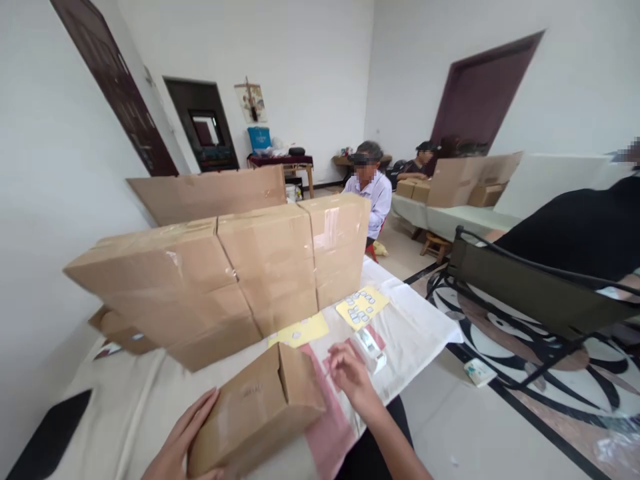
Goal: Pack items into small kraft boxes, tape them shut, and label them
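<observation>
- The left hand is resting flat against the near-left side of a small cardboard box, with its fingers lying wide and straight along the wall rather than wrapping round it
- The small cardboard box is sitting on the cloth-covered tabletop, its long axis running from the left hand toward the right hand; it is showing shut, so its contents are staying hidden
- The right hand is hovering just beside the box's right end, apart from it, fingers drawn narrow into a pinch; I cannot tell whether anything is sitting between them
- The left hand is touching the box; the right is the nearer to the things right of the box
- A pink sheet is lying beside the box's right end, under the right hand
- A white packet is lying just beyond the right hand, right of the box
- Two yellow sheets are lying behind the box, each carrying small white pieces
- Taped cartons are standing in a row behind the box
- Other people are sitting well beyond the box
</observation>
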Demonstrator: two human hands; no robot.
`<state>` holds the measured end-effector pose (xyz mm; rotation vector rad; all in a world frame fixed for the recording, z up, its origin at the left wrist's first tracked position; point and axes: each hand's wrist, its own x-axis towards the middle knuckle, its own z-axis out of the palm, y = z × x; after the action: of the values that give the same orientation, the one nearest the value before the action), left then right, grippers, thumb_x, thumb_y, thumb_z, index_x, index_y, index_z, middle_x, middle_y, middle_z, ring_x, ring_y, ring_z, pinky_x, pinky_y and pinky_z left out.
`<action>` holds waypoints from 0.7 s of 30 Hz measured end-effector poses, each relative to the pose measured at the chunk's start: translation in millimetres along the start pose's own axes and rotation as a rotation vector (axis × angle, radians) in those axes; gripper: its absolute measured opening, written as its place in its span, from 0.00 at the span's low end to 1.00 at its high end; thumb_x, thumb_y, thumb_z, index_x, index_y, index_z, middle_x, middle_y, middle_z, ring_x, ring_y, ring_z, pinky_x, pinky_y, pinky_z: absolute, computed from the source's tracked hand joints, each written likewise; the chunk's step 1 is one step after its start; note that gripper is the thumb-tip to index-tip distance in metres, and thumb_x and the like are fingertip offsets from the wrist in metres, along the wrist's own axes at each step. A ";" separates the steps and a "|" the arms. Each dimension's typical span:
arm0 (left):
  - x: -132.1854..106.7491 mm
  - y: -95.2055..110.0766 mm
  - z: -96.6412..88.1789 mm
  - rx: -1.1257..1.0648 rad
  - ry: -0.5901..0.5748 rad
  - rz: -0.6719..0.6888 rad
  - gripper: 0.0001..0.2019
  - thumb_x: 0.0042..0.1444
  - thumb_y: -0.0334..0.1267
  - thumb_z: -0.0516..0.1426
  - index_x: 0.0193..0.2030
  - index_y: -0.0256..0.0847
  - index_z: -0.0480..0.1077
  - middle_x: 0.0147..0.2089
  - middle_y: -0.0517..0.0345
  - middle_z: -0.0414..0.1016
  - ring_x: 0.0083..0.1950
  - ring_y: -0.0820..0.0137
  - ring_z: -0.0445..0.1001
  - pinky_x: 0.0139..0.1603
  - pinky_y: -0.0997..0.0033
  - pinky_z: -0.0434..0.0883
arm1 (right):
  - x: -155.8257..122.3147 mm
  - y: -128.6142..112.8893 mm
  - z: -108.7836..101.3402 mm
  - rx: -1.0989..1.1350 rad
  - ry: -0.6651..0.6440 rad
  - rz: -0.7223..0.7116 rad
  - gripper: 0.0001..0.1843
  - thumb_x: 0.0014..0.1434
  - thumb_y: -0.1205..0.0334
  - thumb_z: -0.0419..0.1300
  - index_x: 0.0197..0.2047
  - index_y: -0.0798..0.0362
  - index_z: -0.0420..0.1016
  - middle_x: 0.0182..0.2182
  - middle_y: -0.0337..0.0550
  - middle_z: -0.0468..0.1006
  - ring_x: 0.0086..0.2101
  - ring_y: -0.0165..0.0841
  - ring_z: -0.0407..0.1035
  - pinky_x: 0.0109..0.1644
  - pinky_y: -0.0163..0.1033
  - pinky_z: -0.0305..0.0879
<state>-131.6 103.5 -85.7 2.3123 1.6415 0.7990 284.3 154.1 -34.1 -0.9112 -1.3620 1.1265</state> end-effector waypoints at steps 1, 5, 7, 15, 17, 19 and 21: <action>-4.3 3.8 -3.7 0.002 -0.027 -0.014 0.51 0.48 0.48 0.68 0.77 0.58 0.49 0.76 0.49 0.59 0.73 0.48 0.64 0.69 0.47 0.69 | 6.5 -7.1 7.6 0.012 -0.053 0.009 0.10 0.62 0.53 0.65 0.34 0.48 0.72 0.46 0.48 0.70 0.59 0.46 0.63 0.61 0.49 0.62; -14.2 25.0 -13.9 -0.034 -0.092 -0.132 0.51 0.53 0.45 0.67 0.78 0.55 0.43 0.79 0.46 0.52 0.76 0.49 0.57 0.73 0.44 0.63 | 29.1 -25.9 38.1 0.026 -0.297 0.038 0.04 0.58 0.64 0.64 0.34 0.50 0.72 0.56 0.48 0.64 0.65 0.43 0.56 0.71 0.50 0.49; -15.6 32.4 -16.8 -0.057 -0.100 -0.177 0.51 0.53 0.44 0.66 0.78 0.54 0.44 0.79 0.45 0.51 0.77 0.48 0.55 0.74 0.42 0.61 | 37.2 -30.7 50.5 0.010 -0.387 0.048 0.03 0.59 0.65 0.63 0.34 0.50 0.72 0.59 0.48 0.62 0.67 0.42 0.52 0.71 0.49 0.47; -8.7 38.9 -18.9 -0.157 -0.121 -0.205 0.50 0.53 0.45 0.67 0.78 0.55 0.45 0.79 0.46 0.49 0.78 0.48 0.54 0.74 0.41 0.60 | 53.6 -30.9 52.4 -0.007 -0.419 0.116 0.03 0.59 0.64 0.61 0.33 0.50 0.70 0.59 0.47 0.62 0.70 0.40 0.48 0.73 0.51 0.45; -8.3 38.4 -18.3 -0.169 -0.126 -0.204 0.50 0.53 0.45 0.67 0.78 0.55 0.45 0.79 0.46 0.48 0.78 0.47 0.53 0.74 0.40 0.60 | 52.0 -29.7 46.9 0.031 -0.397 0.169 0.04 0.60 0.61 0.61 0.33 0.50 0.70 0.61 0.47 0.62 0.70 0.41 0.49 0.73 0.51 0.45; -9.0 37.6 -17.9 -0.181 -0.129 -0.210 0.49 0.54 0.46 0.66 0.78 0.54 0.44 0.79 0.45 0.48 0.78 0.47 0.53 0.74 0.39 0.59 | 49.0 -29.6 43.2 0.067 -0.394 0.223 0.07 0.61 0.58 0.62 0.33 0.50 0.71 0.63 0.47 0.61 0.69 0.43 0.50 0.72 0.53 0.47; -9.8 36.9 -17.4 -0.193 -0.131 -0.219 0.50 0.54 0.46 0.66 0.78 0.54 0.44 0.79 0.45 0.47 0.78 0.46 0.52 0.74 0.39 0.59 | 46.1 -30.5 42.0 0.089 -0.402 0.251 0.09 0.62 0.55 0.62 0.34 0.50 0.71 0.64 0.47 0.60 0.69 0.44 0.50 0.72 0.54 0.48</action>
<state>-113.1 78.4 -57.6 1.9708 1.6457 0.7077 240.0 185.3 9.3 -0.8344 -1.5305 1.6159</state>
